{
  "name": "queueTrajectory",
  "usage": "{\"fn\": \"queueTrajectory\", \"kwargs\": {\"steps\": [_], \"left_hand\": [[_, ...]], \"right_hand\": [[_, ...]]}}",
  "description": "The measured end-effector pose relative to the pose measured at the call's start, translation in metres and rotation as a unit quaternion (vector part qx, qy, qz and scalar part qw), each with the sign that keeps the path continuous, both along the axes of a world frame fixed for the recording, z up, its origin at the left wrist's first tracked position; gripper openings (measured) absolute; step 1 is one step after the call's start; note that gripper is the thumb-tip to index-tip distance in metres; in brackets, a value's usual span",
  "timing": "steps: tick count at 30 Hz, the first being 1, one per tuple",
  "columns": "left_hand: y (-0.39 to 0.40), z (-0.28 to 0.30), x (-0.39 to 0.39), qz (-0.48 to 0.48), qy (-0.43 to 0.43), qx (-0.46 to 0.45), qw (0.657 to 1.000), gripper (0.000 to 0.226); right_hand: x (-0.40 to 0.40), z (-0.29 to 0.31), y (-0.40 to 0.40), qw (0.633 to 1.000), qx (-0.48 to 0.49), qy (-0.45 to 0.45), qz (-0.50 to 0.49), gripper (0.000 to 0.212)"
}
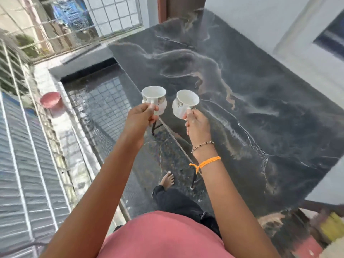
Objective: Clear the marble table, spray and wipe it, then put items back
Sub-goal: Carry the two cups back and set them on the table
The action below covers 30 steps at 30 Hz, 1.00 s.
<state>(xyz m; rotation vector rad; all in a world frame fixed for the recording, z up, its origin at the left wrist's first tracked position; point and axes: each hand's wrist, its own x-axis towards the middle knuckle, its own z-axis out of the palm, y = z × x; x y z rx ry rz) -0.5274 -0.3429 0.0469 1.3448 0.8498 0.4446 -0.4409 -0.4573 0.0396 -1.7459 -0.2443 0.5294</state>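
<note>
Pinching handles, left grip (142, 113) and right grip (196, 121) each hold a cup (154, 96) over the marble table (260, 101).

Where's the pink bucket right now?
In the head view the pink bucket is at far left, on the pale ledge beside the railing, left of the left hand and its cup.

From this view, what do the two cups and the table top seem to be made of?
Left cup and right cup: probably glazed ceramic or porcelain, being smooth, glossy white, thin-rimmed, with small printed motifs. Each is held by its handle, one in the left hand, one in the right hand. Table top: looks like polished dark marble, with pale and brown veins and a soft sheen, though a printed imitation cannot be excluded.
</note>
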Motion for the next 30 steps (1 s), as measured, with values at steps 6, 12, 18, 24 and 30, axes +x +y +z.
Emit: {"fn": "queueTrajectory", "kwargs": {"steps": [6,12,18,24,30], "left_hand": [[0.084,0.005,0.079,-0.031,0.026,0.007,0.999,0.028],[0.147,0.006,0.151,-0.070,0.029,0.008,0.997,0.027],[0.216,-0.002,0.248,-0.138,0.032,0.005,0.990,0.031],[0.299,-0.006,0.362,-0.240,0.031,0.003,0.970,0.032],[0.348,-0.020,0.449,-0.322,0.027,0.027,0.946,0.032]], "right_hand": [[0.074,0.002,0.083,1.000,-0.010,0.005,-0.027,0.038],[0.132,0.005,0.136,0.997,-0.014,0.005,-0.074,0.037],[0.198,-0.001,0.197,0.990,-0.004,0.007,-0.141,0.036],[0.275,-0.016,0.274,0.970,-0.003,0.003,-0.244,0.036],[0.354,-0.029,0.325,0.947,-0.011,-0.008,-0.321,0.036]]}}
